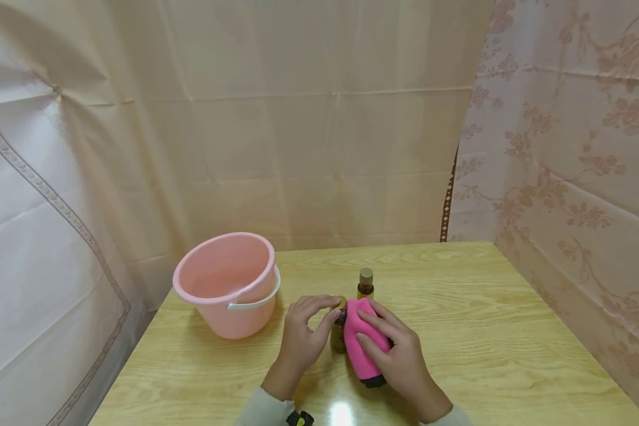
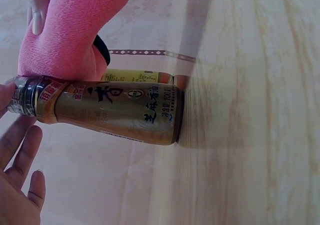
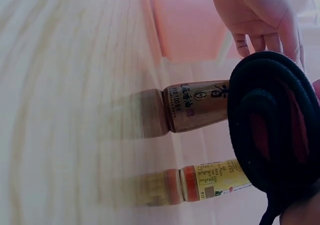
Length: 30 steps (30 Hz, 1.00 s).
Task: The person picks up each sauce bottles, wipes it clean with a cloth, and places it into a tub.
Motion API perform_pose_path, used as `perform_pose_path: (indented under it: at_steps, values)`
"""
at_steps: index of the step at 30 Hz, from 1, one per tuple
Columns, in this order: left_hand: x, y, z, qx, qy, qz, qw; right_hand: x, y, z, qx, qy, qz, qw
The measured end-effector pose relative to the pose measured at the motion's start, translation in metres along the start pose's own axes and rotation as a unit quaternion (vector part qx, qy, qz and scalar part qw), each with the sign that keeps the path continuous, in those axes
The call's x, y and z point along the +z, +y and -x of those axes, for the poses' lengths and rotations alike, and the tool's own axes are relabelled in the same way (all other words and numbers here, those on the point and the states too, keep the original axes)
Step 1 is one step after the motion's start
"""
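A brown sesame oil bottle (image 2: 120, 110) with a gold cap stands upright on the wooden table. My left hand (image 1: 302, 336) pinches it by the cap between thumb and fingers. In my right hand (image 1: 404, 358) is a folded pink cloth (image 1: 361, 342) with a dark edge, its upper part against the bottle's neck. The right wrist view shows the cloth's dark rolled end (image 3: 270, 120) covering the top of the bottle. Just behind stands a second bottle (image 1: 365, 283) with a brown cap and a yellow label (image 3: 220, 179), partly hidden by the cloth.
A pink bucket (image 1: 236, 319) with a white handle (image 1: 257, 302) stands on the left of the wooden table (image 1: 490, 331). Beige curtains (image 1: 309, 148) hang behind the table's far edge, and a floral curtain (image 1: 580, 177) hangs on the right.
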State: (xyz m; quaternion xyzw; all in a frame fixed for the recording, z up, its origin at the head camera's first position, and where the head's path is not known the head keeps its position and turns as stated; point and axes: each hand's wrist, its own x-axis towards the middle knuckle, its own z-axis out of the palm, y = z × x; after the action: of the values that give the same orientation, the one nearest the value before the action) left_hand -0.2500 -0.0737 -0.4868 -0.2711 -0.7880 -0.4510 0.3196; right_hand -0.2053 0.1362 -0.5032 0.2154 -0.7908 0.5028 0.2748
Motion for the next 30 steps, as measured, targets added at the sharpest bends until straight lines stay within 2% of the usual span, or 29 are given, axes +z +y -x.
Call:
perform_pose_path:
  at_steps: [10,16,24,30]
  values:
    - [-0.0026,0.0033,-0.0023,0.009,-0.004,-0.001,0.9999,0.0004,0.0007,0.0002,-0.017,-0.008,0.024,1.0]
    - [-0.0035,0.003,-0.0048,0.014,-0.002,0.001,0.9999,0.0004,0.0006,0.0,-0.004,-0.016,0.053,0.998]
    - [-0.0019,0.0004,-0.0047,0.01,-0.002,0.001,0.9999,-0.0006,0.0013,-0.0002,0.036,-0.046,0.052,0.997]
    - [-0.0008,0.0,0.0004,0.01,0.005,-0.006,0.9999,0.0011,0.0027,0.005,0.104,-0.088,0.068,0.988]
